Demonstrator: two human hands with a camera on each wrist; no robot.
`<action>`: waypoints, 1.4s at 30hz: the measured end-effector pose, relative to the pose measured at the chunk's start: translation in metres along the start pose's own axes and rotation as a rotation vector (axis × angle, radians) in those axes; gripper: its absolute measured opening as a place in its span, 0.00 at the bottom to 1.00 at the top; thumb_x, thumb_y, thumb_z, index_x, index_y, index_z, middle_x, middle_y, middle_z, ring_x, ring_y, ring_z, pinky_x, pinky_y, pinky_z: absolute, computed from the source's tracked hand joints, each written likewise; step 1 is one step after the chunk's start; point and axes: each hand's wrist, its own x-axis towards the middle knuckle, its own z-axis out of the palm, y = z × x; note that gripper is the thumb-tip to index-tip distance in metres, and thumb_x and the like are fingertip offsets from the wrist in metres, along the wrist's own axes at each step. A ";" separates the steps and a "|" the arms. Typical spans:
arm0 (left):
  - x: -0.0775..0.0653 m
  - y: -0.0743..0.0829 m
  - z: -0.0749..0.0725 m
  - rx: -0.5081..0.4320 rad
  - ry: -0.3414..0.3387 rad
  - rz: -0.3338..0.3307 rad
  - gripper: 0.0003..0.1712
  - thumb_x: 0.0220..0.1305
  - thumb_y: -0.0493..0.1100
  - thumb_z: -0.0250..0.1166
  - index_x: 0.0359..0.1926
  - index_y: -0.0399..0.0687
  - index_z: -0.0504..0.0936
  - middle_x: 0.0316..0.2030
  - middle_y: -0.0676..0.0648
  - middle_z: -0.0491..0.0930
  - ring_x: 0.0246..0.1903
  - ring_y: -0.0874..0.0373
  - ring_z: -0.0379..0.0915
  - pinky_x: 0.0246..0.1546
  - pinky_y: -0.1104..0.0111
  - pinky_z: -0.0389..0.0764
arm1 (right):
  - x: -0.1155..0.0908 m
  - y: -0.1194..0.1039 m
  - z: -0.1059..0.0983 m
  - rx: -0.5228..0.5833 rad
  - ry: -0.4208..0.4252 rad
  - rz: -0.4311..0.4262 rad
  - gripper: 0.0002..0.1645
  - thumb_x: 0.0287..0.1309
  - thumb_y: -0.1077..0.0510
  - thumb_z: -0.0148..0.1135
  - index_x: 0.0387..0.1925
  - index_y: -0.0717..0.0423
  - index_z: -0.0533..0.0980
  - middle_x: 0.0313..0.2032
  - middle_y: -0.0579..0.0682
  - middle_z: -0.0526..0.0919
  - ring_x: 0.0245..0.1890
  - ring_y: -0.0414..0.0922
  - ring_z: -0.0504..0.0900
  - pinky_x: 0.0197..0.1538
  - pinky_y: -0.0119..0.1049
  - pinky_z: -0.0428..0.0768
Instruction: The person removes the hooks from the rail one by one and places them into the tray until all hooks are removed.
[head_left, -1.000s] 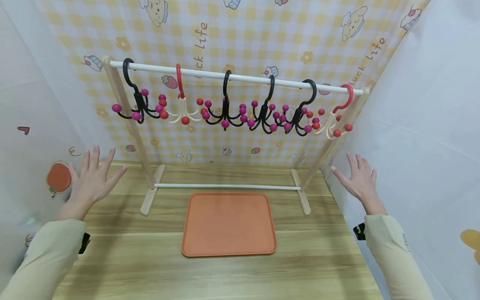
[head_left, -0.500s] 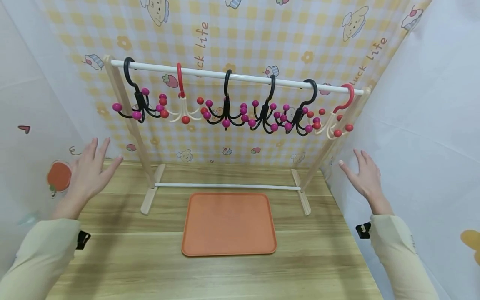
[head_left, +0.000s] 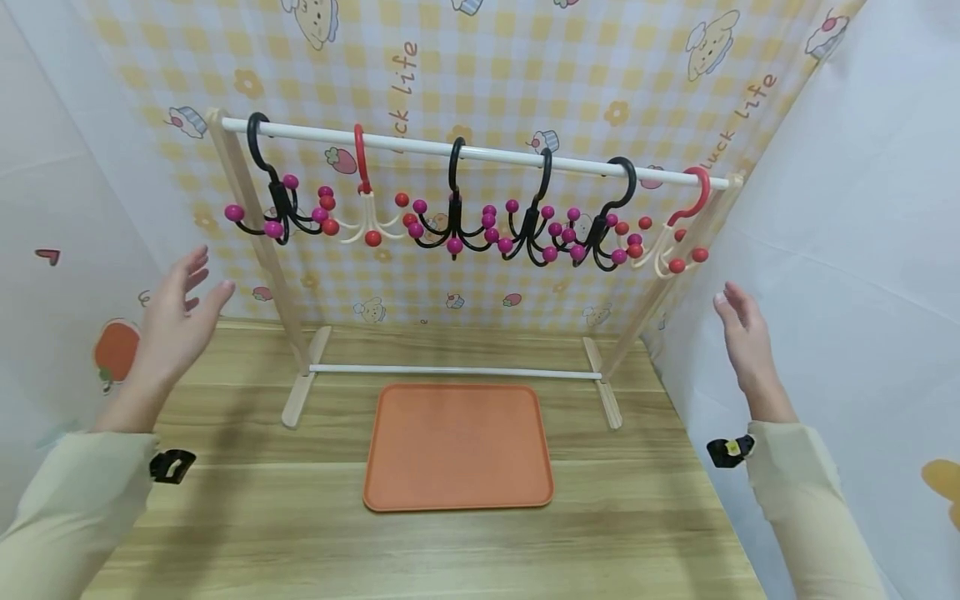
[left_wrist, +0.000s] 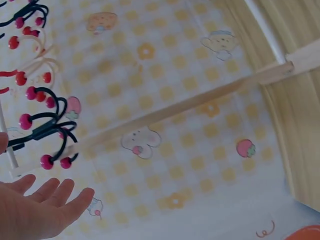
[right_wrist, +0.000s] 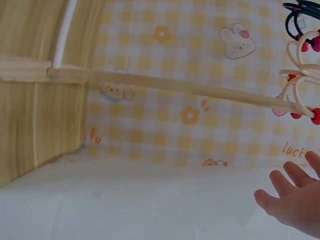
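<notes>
My left hand (head_left: 178,321) hovers left of the rack with its fingers loosely extended and nothing in it. In the left wrist view, that hand (left_wrist: 42,210) is nearest a black multi-arm hook (left_wrist: 45,129) with magenta ball tips. On the other side my right hand (head_left: 748,350) is held up, empty, fingers mostly straight. The right wrist view has its fingertips (right_wrist: 282,182) below a cream hook (right_wrist: 300,75) with red balls. Several such hooks hang from the white top rod (head_left: 495,155), black ones and two with red hangers, such as the red-topped hook (head_left: 363,179) at left.
A wooden-legged rack with a white lower rod (head_left: 450,371) stands on the wood-grain table (head_left: 480,554). In front of it lies an orange tray (head_left: 457,450). A yellow checked cloth (head_left: 480,92) hangs behind, with white sheets (head_left: 847,292) on both sides.
Both hands have turned so their palms face inward more, and their spread fingers have drawn closer together. The right hand has shifted slightly outward. The hooks, rack and tray stay in place.
</notes>
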 end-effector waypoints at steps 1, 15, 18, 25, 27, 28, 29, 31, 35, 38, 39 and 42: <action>0.000 0.003 0.000 -0.012 0.004 -0.019 0.32 0.65 0.49 0.48 0.67 0.50 0.48 0.64 0.40 0.50 0.61 0.46 0.47 0.57 0.49 0.52 | 0.007 0.009 -0.002 0.015 0.005 -0.009 0.33 0.58 0.36 0.42 0.64 0.35 0.52 0.64 0.42 0.54 0.62 0.40 0.51 0.62 0.45 0.50; 0.026 0.040 -0.002 -0.249 0.054 -0.107 0.26 0.64 0.46 0.50 0.63 0.50 0.60 0.58 0.47 0.63 0.54 0.61 0.60 0.44 0.82 0.66 | -0.040 -0.145 0.003 0.386 0.106 0.147 0.32 0.56 0.42 0.51 0.60 0.50 0.61 0.58 0.49 0.65 0.57 0.39 0.63 0.60 0.34 0.56; 0.034 0.047 -0.002 -0.262 0.058 -0.121 0.26 0.63 0.47 0.51 0.62 0.51 0.61 0.58 0.48 0.63 0.54 0.62 0.61 0.44 0.83 0.67 | -0.014 -0.121 -0.003 0.483 0.134 0.159 0.27 0.53 0.48 0.59 0.54 0.49 0.67 0.52 0.47 0.71 0.52 0.37 0.69 0.54 0.30 0.65; 0.054 0.067 -0.002 -0.318 0.046 -0.155 0.28 0.63 0.48 0.52 0.63 0.49 0.59 0.60 0.49 0.62 0.56 0.62 0.59 0.50 0.79 0.63 | -0.012 -0.165 -0.001 0.382 0.138 0.215 0.35 0.51 0.40 0.56 0.59 0.48 0.62 0.57 0.46 0.67 0.56 0.38 0.65 0.59 0.33 0.58; 0.060 0.072 -0.002 -0.330 0.042 -0.170 0.29 0.62 0.49 0.52 0.63 0.49 0.59 0.60 0.49 0.61 0.57 0.62 0.57 0.52 0.77 0.61 | -0.018 -0.182 0.003 0.393 0.143 0.212 0.37 0.51 0.40 0.56 0.60 0.49 0.61 0.58 0.47 0.65 0.57 0.39 0.64 0.60 0.33 0.56; 0.062 0.074 -0.002 -0.338 0.042 -0.177 0.29 0.62 0.49 0.52 0.63 0.49 0.59 0.60 0.50 0.61 0.57 0.62 0.57 0.53 0.77 0.61 | -0.019 -0.188 0.004 0.403 0.144 0.212 0.38 0.51 0.41 0.56 0.61 0.50 0.61 0.58 0.48 0.65 0.57 0.39 0.64 0.60 0.32 0.56; 0.065 0.076 -0.001 -0.344 0.042 -0.184 0.29 0.62 0.49 0.52 0.63 0.49 0.59 0.61 0.50 0.60 0.57 0.62 0.56 0.54 0.76 0.60 | -0.019 -0.193 0.005 0.396 0.144 0.213 0.38 0.50 0.40 0.56 0.61 0.50 0.61 0.58 0.48 0.65 0.57 0.39 0.64 0.60 0.31 0.56; 0.069 0.080 -0.001 -0.347 0.043 -0.192 0.29 0.62 0.49 0.52 0.63 0.50 0.59 0.60 0.50 0.60 0.58 0.61 0.55 0.54 0.75 0.59 | -0.018 -0.200 0.006 0.390 0.148 0.215 0.38 0.50 0.40 0.56 0.60 0.50 0.61 0.58 0.48 0.65 0.56 0.38 0.65 0.59 0.31 0.56; 0.076 0.086 0.000 -0.349 0.044 -0.200 0.29 0.62 0.48 0.52 0.63 0.51 0.58 0.61 0.51 0.60 0.59 0.61 0.54 0.55 0.72 0.59 | -0.002 -0.198 0.006 0.366 0.145 0.231 0.37 0.49 0.40 0.57 0.59 0.47 0.63 0.58 0.47 0.65 0.55 0.38 0.66 0.59 0.32 0.57; 0.081 0.089 0.000 -0.334 0.038 -0.209 0.29 0.62 0.49 0.53 0.64 0.52 0.58 0.61 0.52 0.59 0.59 0.62 0.53 0.57 0.69 0.57 | 0.030 -0.168 0.003 0.350 0.160 0.237 0.35 0.46 0.40 0.60 0.56 0.45 0.66 0.56 0.45 0.68 0.52 0.38 0.69 0.57 0.32 0.62; 0.083 0.089 0.000 -0.327 0.035 -0.212 0.30 0.62 0.49 0.53 0.64 0.52 0.57 0.62 0.52 0.58 0.60 0.62 0.52 0.57 0.68 0.56 | 0.043 -0.154 0.002 0.343 0.157 0.235 0.34 0.45 0.39 0.61 0.56 0.44 0.67 0.55 0.45 0.69 0.51 0.38 0.70 0.55 0.31 0.64; 0.088 0.090 0.001 -0.309 0.026 -0.216 0.31 0.62 0.49 0.52 0.64 0.52 0.56 0.62 0.52 0.57 0.60 0.62 0.50 0.59 0.66 0.53 | 0.074 -0.119 -0.002 0.328 0.143 0.226 0.34 0.42 0.38 0.63 0.53 0.41 0.69 0.52 0.42 0.72 0.48 0.36 0.71 0.50 0.29 0.68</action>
